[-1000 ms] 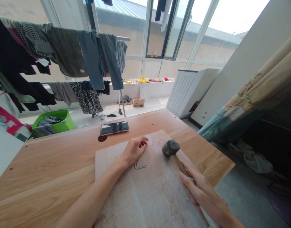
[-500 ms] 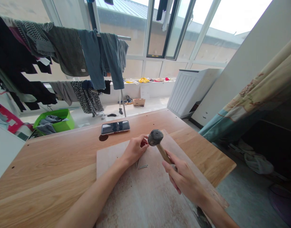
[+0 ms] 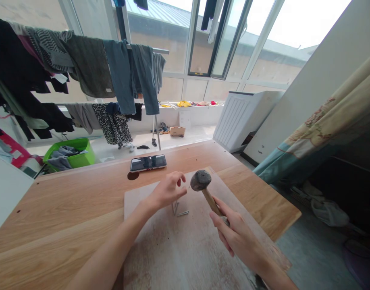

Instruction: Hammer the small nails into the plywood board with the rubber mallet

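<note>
My right hand (image 3: 231,225) is wrapped round the wooden handle of a hammer (image 3: 201,180) with a dark, rounded head. The hammer is held above a worn wooden board (image 3: 173,253). To the left of its head, my left hand (image 3: 169,188) hovers over the board, thumb and fingers apart and nothing visible between them. A thin upright thing, perhaps a nail (image 3: 189,187), shows just beside the hammer head, too small to make out well. Several loose nails (image 3: 182,213) lie on the board below my left hand, partly hidden by it.
The board lies on a wooden table (image 3: 67,213). Behind it rests a phone (image 3: 148,162) beside a round hole in the tabletop. Beyond the table are a clothes rack with laundry (image 3: 118,76), a green basket (image 3: 82,155) and a white ribbed cabinet (image 3: 233,119). A curtain (image 3: 312,125) hangs at right.
My left hand has drawn back to the left from beside the hammer head, and its fingers have parted. The hammer remains raised in my right hand, almost unmoved.
</note>
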Motion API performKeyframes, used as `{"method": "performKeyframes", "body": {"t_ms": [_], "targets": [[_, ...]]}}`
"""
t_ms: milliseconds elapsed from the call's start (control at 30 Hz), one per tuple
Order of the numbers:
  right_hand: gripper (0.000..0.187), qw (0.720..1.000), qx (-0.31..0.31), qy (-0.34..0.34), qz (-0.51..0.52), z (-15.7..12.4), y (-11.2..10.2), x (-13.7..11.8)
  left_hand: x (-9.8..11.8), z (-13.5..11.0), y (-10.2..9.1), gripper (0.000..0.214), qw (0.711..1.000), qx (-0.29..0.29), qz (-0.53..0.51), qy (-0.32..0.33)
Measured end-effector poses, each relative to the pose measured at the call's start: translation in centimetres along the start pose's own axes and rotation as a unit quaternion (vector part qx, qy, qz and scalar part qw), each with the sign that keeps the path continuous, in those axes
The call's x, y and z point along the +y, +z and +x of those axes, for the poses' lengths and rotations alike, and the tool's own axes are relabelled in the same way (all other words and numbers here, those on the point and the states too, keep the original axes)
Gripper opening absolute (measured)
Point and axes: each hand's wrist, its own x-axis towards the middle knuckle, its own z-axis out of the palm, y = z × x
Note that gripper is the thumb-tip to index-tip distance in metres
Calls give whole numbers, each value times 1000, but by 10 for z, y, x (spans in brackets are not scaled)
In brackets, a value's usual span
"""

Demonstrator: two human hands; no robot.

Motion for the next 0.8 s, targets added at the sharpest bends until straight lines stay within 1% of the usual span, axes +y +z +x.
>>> {"method": "performKeyframes", "body": {"t_ms": [33, 100, 133, 167, 200, 267, 367, 433, 500, 633, 700, 800], "targets": [[68, 1000, 1, 9, -7, -4, -1, 2, 4, -4, -11, 15, 998, -44, 40, -11], [73, 999, 2, 39, -29, -11, -5, 7, 13, -15, -29, 16, 985, -138, 94, -34], [75, 998, 3, 56, -41, -15, -6, 9, 17, -20, -34, 17, 980, -165, 108, -39], [78, 996, 5, 71, -52, -18, -7, 12, 21, -24, -36, 17, 977, -176, 119, -38], [80, 995, 6, 82, -61, -20, -8, 14, 23, -28, -35, 16, 976, -172, 127, -31], [84, 993, 7, 93, -74, -23, -9, 17, 25, -33, -25, 16, 979, -144, 143, -10], [87, 993, 7, 95, -72, -23, -8, 21, 22, -34, -8, 26, 982, -105, 155, 19], [87, 993, 7, 95, -64, -23, -8, 22, 19, -34, -3, 30, 984, -92, 153, 25], [87, 994, 6, 96, -58, -23, -8, 23, 16, -32, -5, 31, 983, -88, 157, 18], [85, 994, -1, 93, -49, -23, -8, 24, 11, -25, -18, 26, 983, -87, 163, -3], [82, 995, -5, 87, -41, -23, -8, 25, 6, -19, -21, 23, 991, -77, 106, 9], [79, 997, -4, 78, -30, -22, -8, 26, -5, -11, -15, 19, 997, -43, -43, 40]]}}
